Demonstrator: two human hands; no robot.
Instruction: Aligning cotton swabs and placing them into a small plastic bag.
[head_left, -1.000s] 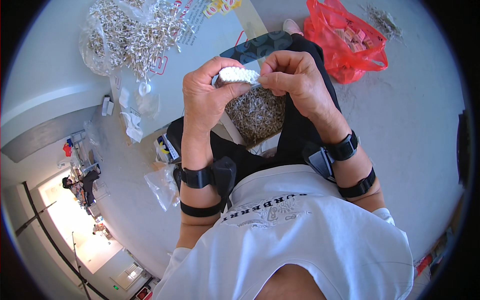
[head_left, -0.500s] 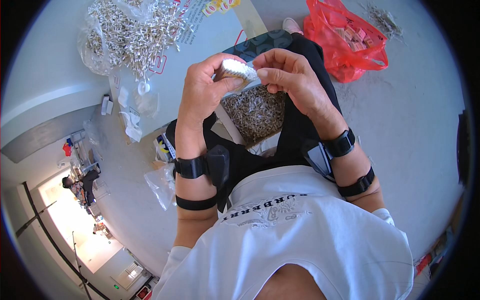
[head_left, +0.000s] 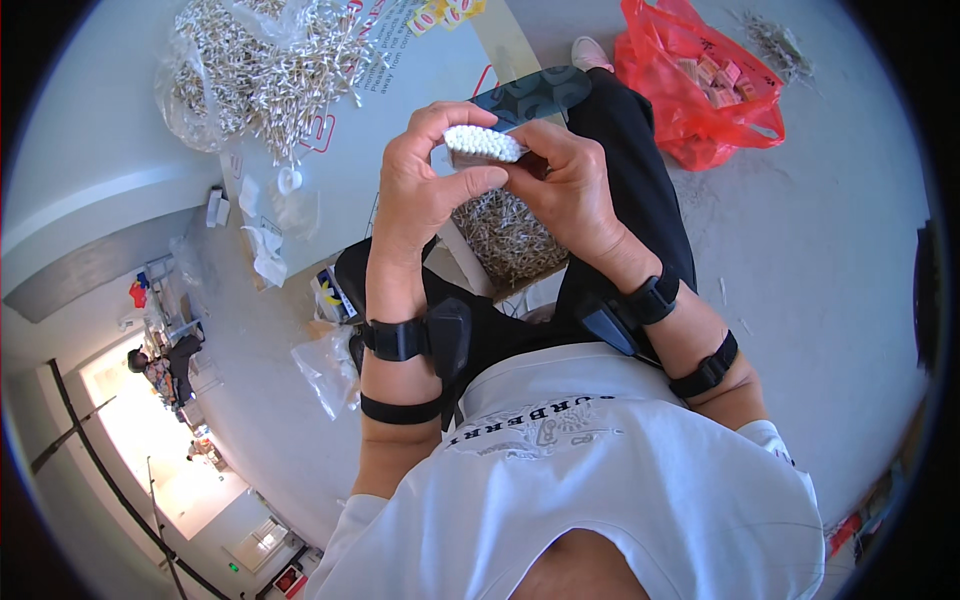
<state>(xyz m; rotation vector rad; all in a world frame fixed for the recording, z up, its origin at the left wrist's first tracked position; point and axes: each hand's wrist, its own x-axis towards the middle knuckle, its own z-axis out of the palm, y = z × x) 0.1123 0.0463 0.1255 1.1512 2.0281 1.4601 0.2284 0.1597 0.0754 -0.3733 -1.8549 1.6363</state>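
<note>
A packed bundle of cotton swabs (head_left: pixel 482 144) is raised between my hands, its white tips facing up in an oval. My left hand (head_left: pixel 412 180) curves round its left side, fingers behind and thumb along the near side. At the right end, my right hand (head_left: pixel 572 190) closes on the bundle with thumb and bent fingers; its fingertips are partly hidden. Under the hands, between my knees, sits a box (head_left: pixel 464 254) full of loose cotton swabs (head_left: pixel 512 240). A big heap of swabs (head_left: pixel 285 85) in clear plastic lies on the table at the upper left.
The pale table (head_left: pixel 345 190) also bears a white roll (head_left: pixel 289 180) and crumpled white scraps (head_left: pixel 265 255). A red plastic bag (head_left: pixel 650 110) with small pink packs stands on the floor at the upper right. A clear bag (head_left: pixel 328 370) lies left of my leg. Another person (head_left: pixel 165 370) is far left.
My right hand has moved in from the bundle's upper right and now grips its right end. The bundle has turned so its white tips show more fully.
</note>
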